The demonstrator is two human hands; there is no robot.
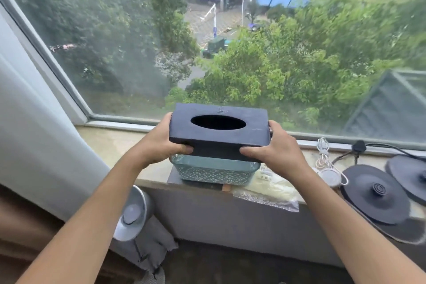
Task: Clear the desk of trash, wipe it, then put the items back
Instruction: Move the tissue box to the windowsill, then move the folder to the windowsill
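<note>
A dark tissue box (219, 132) with an oval slot in its top is held level above the windowsill (119, 145). My left hand (159, 143) grips its left end and my right hand (276, 150) grips its right end, thumbs on the front face. Right beneath the box sits a teal patterned basket (214, 172) on a dark flat item at the sill's front edge. Whether the box touches the basket cannot be told.
Right of the basket lie a clear plastic bag (267, 193), a coiled white cable with a round puck (327, 168), two black kettle bases (378, 193) and a black plug (358, 146). A small grey fan (133, 212) stands below the sill at left, beside a white curtain (34, 134).
</note>
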